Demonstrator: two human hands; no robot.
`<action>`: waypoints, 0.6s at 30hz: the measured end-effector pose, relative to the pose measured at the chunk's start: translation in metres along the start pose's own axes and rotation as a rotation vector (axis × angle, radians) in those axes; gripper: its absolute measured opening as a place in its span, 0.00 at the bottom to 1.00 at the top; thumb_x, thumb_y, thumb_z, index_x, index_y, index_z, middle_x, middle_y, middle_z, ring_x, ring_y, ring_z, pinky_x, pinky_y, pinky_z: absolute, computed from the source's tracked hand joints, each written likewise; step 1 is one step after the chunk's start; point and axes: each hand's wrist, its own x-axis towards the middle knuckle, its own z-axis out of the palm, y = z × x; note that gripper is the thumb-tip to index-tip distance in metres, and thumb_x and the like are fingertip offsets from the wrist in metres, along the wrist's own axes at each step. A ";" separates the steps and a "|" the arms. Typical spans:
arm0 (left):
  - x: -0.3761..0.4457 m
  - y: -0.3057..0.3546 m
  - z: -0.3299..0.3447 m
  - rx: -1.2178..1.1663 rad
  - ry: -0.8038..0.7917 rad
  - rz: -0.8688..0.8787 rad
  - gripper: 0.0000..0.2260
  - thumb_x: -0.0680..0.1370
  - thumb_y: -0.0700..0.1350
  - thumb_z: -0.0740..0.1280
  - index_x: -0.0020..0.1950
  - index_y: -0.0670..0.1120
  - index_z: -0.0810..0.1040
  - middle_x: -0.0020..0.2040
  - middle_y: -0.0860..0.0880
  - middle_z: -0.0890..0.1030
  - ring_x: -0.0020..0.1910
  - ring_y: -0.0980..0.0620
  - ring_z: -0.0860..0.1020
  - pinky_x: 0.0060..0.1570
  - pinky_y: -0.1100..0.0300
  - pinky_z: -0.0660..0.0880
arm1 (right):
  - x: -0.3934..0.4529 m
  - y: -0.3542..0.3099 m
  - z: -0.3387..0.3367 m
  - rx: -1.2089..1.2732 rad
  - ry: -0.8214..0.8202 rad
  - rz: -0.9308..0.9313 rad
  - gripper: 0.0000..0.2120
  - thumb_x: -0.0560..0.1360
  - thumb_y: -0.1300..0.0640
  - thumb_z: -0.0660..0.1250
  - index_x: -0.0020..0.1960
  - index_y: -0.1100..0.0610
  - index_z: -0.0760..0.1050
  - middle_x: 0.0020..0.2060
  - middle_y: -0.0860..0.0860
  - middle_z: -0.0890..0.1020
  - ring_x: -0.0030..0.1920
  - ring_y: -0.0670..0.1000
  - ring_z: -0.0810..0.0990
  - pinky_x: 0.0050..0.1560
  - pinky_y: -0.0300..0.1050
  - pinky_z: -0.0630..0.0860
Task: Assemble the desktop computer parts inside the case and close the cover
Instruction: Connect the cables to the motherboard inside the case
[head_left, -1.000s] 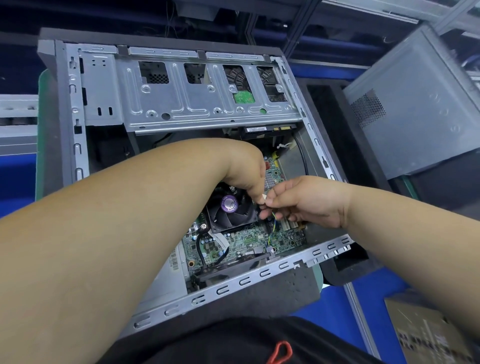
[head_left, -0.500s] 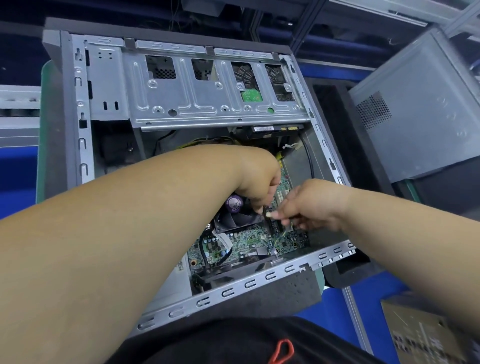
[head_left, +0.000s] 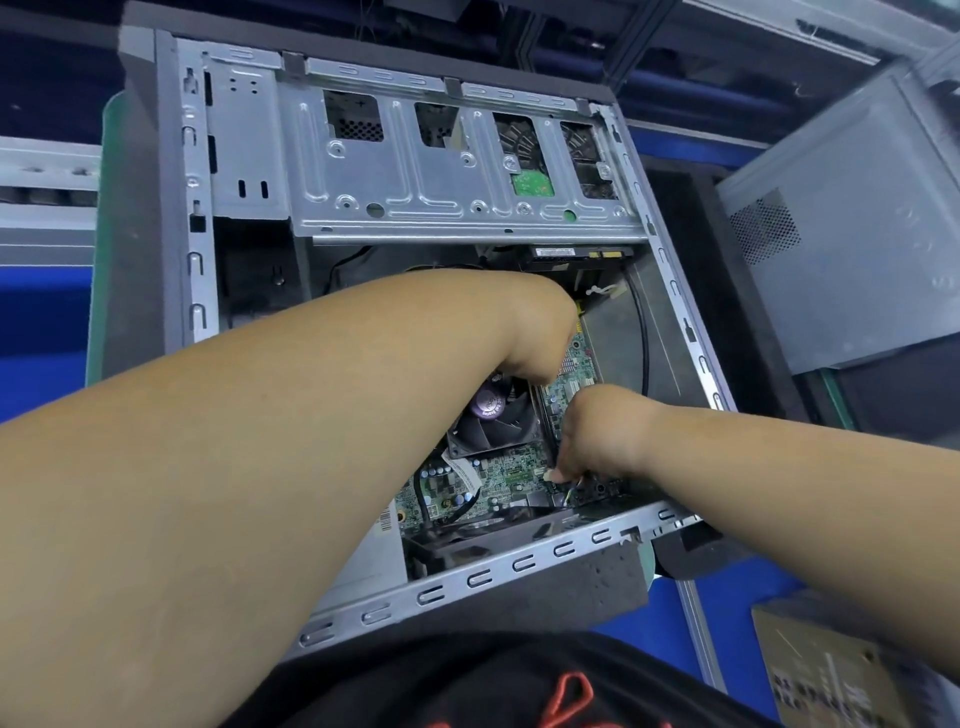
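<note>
Both hands have dropped deeper into the open computer case (head_left: 197, 208). Right hand (head_left: 597, 441) pinches a small wire connector (head_left: 569, 491) against the motherboard (head_left: 498, 478) near the case's front edge. Left hand (head_left: 540, 343) reaches down beside the CPU fan (head_left: 493, 415); its grip is hidden. Grey side cover (head_left: 857, 234) leans at right.

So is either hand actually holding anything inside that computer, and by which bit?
The right hand pinches a small connector at its fingertips, down against the motherboard. The left hand is folded behind its wrist, so its hold cannot be told.
</note>
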 end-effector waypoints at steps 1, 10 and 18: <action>0.000 0.000 0.000 0.007 0.003 0.000 0.13 0.77 0.40 0.63 0.59 0.44 0.80 0.57 0.45 0.81 0.43 0.50 0.70 0.30 0.66 0.63 | 0.002 0.000 0.001 0.011 0.004 -0.002 0.17 0.76 0.44 0.70 0.55 0.56 0.85 0.37 0.50 0.81 0.40 0.49 0.77 0.47 0.38 0.75; 0.002 -0.001 0.002 0.018 0.009 0.005 0.10 0.78 0.41 0.63 0.56 0.44 0.80 0.55 0.46 0.81 0.44 0.50 0.71 0.31 0.65 0.65 | 0.020 0.004 0.008 0.054 0.043 -0.017 0.17 0.76 0.45 0.71 0.51 0.58 0.85 0.29 0.48 0.78 0.32 0.47 0.76 0.42 0.38 0.74; 0.005 -0.002 0.003 0.071 0.014 0.004 0.06 0.78 0.43 0.63 0.52 0.46 0.78 0.51 0.47 0.80 0.43 0.49 0.71 0.31 0.68 0.64 | 0.033 0.006 0.010 0.031 0.048 -0.041 0.18 0.74 0.45 0.73 0.30 0.54 0.77 0.17 0.45 0.74 0.27 0.44 0.75 0.34 0.38 0.71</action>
